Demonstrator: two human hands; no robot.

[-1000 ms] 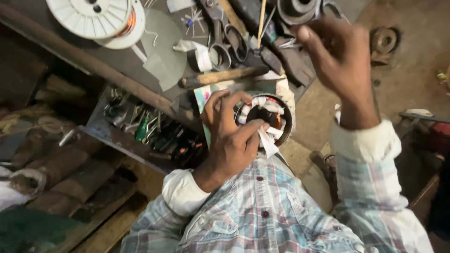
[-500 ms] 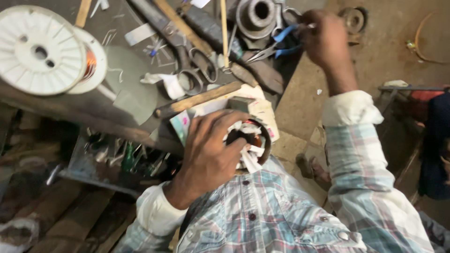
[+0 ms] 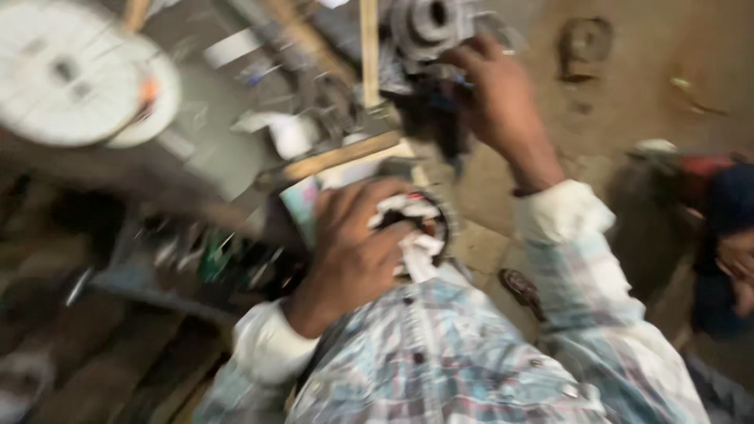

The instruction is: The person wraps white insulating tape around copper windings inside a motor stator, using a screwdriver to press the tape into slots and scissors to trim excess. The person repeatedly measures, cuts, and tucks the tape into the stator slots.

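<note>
L hand holding round motor part at chest, R hand reaching out to the table.

The left hand (image 3: 353, 251) is gripping, with fingers curled over the rim, a round stator-like part (image 3: 416, 228) w/ white paper strips sticking out; the part is lying just under and right of this hand, close to the checked shirt (image 3: 440, 361). The right hand (image 3: 495, 98) is stretching far forward and is touching a grey metal piece (image 3: 428, 23) and something w/ a blue handle just left of it; picture is blurred, so I cannot tell if it is pinching or only touching. A wooden stick (image 3: 338, 157) is lying between both hands, long axis across. A white wire spool (image 3: 71, 74) is far left of the L hand.
</note>
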